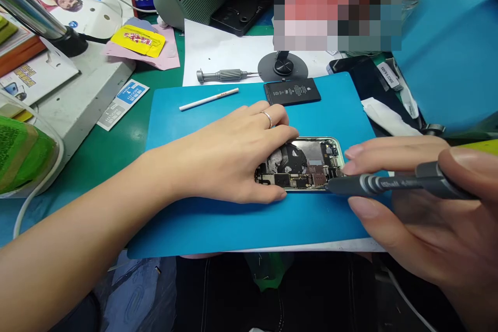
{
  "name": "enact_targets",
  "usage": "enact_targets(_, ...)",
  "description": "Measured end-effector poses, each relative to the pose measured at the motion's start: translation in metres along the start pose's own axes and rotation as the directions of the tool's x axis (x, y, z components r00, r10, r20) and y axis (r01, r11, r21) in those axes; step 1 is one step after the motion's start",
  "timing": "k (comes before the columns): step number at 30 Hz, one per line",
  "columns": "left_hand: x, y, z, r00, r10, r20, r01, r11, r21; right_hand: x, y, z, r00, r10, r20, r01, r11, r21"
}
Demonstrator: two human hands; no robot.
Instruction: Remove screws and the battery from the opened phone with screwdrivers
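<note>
An opened phone [307, 158], its circuit board and inner parts exposed, lies on a blue mat [218, 228]. My left hand [249, 145], a ring on one finger, grips the phone's left part with the thumb on the near edge and fingers along the far edge. In my right hand [436, 218] is a dark grey screwdriver [389, 184], held nearly level. Its front end meets the phone's near right corner, where I cannot make out the bit. Two right fingertips are close to the phone's right end. Beyond the phone rests a black battery [293, 92].
Past my left hand are a white stick [209, 99] and another screwdriver [225, 75], near a round stand base [268, 66]. A white box [93, 93] stands at left beside a green-wrapped object [23, 155]. Dark flat items and white scraps [389, 116] lie at right.
</note>
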State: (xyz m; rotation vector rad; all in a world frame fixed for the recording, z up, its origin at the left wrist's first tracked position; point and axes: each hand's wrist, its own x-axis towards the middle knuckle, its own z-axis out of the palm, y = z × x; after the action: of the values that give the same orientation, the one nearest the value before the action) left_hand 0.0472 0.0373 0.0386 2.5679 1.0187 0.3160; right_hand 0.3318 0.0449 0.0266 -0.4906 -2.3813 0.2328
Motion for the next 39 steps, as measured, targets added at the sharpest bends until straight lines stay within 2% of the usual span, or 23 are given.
enact_targets(2, 0.000, 0.000, 0.000, 1.000, 0.001, 0.000, -0.001, 1.000, -0.003, 0.000, 0.002, -0.002, 1.000, -0.015, -0.016, 0.014, 0.999, -0.035)
enact_targets(6, 0.000, 0.000, 0.000, 1.000, 0.003, -0.004, -0.003, 1.000, -0.003, -0.002, 0.001, -0.003, 0.999, 0.036, -0.004, -0.036, 0.999, -0.026)
enact_targets(10, 0.001, 0.000, -0.001, 1.000, 0.000, 0.002, 0.000, 1.000, 0.002, -0.003, 0.002, 0.000, 1.000, -0.013, -0.006, 0.014, 0.999, 0.034)
enact_targets(15, 0.000, -0.001, -0.001, 1.000, -0.014, 0.008, 0.014, 1.000, 0.014, 0.002, 0.005, -0.001, 0.999, -0.050, 0.000, 0.050, 0.998, 0.031)
enact_targets(19, 0.000, 0.000, 0.000, 1.000, -0.012, 0.004, 0.012, 1.000, 0.010, 0.005, 0.000, -0.004, 1.000, 0.016, 0.009, -0.016, 0.998, 0.068)
enact_targets(23, 0.000, 0.000, 0.000, 1.000, -0.007, 0.002, 0.007, 1.000, 0.010, -0.006, -0.008, -0.003, 0.992, 0.125, 0.029, -0.125, 0.992, 0.030)
enact_targets(26, 0.000, 0.000, 0.001, 1.000, -0.003, 0.000, 0.003, 1.000, 0.009, -0.016, -0.013, 0.002, 0.960, 0.275, -0.057, -0.272, 0.961, 0.053)
enact_targets(27, 0.000, 0.000, 0.001, 1.000, 0.000, 0.000, 0.000, 1.000, 0.006, -0.018, -0.013, 0.003, 0.956, 0.285, -0.067, -0.282, 0.958, 0.054)
enact_targets(30, 0.000, -0.001, 0.001, 1.000, -0.001, -0.003, 0.001, 1.000, 0.002, -0.019, -0.015, 0.004, 0.976, 0.211, -0.051, -0.210, 0.977, 0.036)
enact_targets(35, 0.000, -0.001, 0.001, 1.000, 0.006, -0.007, -0.006, 1.000, 0.008, -0.016, -0.018, 0.001, 0.944, 0.331, -0.016, -0.330, 0.943, 0.038)
enact_targets(37, 0.000, -0.001, 0.001, 1.000, 0.007, -0.006, -0.007, 1.000, 0.010, -0.014, -0.016, -0.002, 0.962, 0.273, -0.010, -0.272, 0.962, 0.028)
enact_targets(39, 0.000, -0.001, 0.001, 1.000, 0.003, -0.005, -0.003, 1.000, 0.013, -0.010, -0.012, -0.004, 0.988, 0.156, -0.007, -0.156, 0.988, 0.006)
